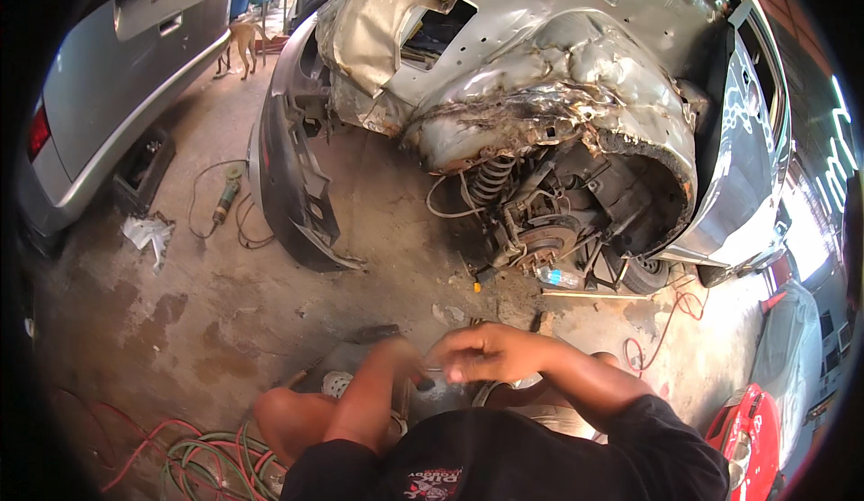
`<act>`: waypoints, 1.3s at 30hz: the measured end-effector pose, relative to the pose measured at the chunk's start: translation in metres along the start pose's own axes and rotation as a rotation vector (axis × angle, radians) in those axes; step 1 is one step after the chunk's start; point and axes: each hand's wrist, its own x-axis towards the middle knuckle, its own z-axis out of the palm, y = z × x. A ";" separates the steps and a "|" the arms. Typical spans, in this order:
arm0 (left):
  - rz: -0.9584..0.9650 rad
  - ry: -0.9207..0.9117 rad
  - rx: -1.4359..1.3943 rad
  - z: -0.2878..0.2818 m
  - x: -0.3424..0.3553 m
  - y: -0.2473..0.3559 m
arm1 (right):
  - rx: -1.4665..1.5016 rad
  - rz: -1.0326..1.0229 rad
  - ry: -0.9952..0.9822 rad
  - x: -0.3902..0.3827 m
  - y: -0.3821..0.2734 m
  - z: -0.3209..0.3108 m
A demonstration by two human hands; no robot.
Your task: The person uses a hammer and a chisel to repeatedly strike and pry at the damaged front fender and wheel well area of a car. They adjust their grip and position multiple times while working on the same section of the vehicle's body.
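Observation:
My right hand (477, 352) is in front of my body, its fingers bent toward my left hand and closed. A small thing, too blurred to name, shows at its fingertips. My left hand (400, 357) is close beside it, smeared by motion, with its fingers hidden. Below both hands lies a grey metal sheet (439, 398), partly covered by my arms and knees. Just beyond my left hand, a dark, blocky object (378, 332) rests on the floor.
Ahead stands a stripped car body (567, 60) with an exposed brake disc (547, 242). A loose bumper (292, 190) stands left of it. An angle grinder (227, 197), coiled hoses (211, 460), a plastic bottle (560, 278) and a red car part (751, 438) lie around. A dog (243, 44) stands far left.

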 end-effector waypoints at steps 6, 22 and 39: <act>0.119 0.087 0.181 -0.023 -0.094 0.056 | 0.363 -0.746 -0.389 0.011 -0.120 0.027; 0.392 0.079 0.561 -0.040 -0.370 0.084 | 0.304 -0.822 -0.497 0.006 -0.089 0.059; 0.491 0.273 0.745 -0.070 -0.325 0.078 | 0.150 -0.902 -0.421 0.008 -0.082 0.044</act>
